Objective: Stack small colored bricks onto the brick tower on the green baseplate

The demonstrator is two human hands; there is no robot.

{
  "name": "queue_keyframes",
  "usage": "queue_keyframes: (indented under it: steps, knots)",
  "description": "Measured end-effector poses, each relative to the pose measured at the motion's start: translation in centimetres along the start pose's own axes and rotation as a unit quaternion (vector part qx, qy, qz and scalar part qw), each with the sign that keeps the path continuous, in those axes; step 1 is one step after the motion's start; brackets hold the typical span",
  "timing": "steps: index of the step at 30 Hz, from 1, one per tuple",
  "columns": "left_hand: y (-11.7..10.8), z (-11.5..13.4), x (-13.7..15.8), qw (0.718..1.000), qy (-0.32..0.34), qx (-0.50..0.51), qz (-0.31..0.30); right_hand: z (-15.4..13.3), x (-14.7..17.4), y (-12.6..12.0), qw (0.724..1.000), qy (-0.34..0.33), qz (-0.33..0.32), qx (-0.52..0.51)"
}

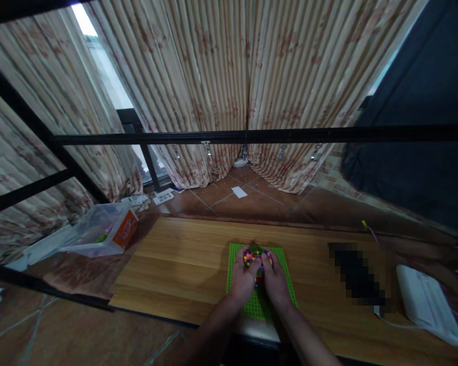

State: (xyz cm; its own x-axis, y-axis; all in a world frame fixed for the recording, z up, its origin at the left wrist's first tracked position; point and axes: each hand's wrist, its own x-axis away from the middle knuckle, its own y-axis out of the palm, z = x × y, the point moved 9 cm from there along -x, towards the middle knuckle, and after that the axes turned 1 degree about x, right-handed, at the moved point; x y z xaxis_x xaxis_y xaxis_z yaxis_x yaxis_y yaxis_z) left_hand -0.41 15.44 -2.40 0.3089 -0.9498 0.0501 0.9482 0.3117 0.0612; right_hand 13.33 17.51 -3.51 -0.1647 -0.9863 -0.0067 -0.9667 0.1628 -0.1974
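Observation:
A small multicoloured block of toy building bricks (253,258) sits over the green studded baseplate (232,254). My left hand (245,277) is wrapped round its left side, and my right hand (275,278) grips the right side. Both thumbs press on the near top of the block, close together. Pink, yellow, orange and dark pieces show between the fingers. The hands cover the block's sides, and I cannot tell whether it is fixed to the baseplate.
The baseplate lies on a wooden table (175,264). At left stands a clear plastic box (95,236) with an orange label and green pieces inside. A blurred dark object (356,274) and a white device (427,300) with a cable are at right. A black bar (213,138) crosses beyond the table.

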Motion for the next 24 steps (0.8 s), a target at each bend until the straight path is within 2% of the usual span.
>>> queue_keyframes:
  steps: [24]
  knots:
    - [0.25,-0.6,-0.05,1.0,-0.017,0.017,-0.013,0.04,0.08,0.06,1.0,0.015,-0.009,-0.002]
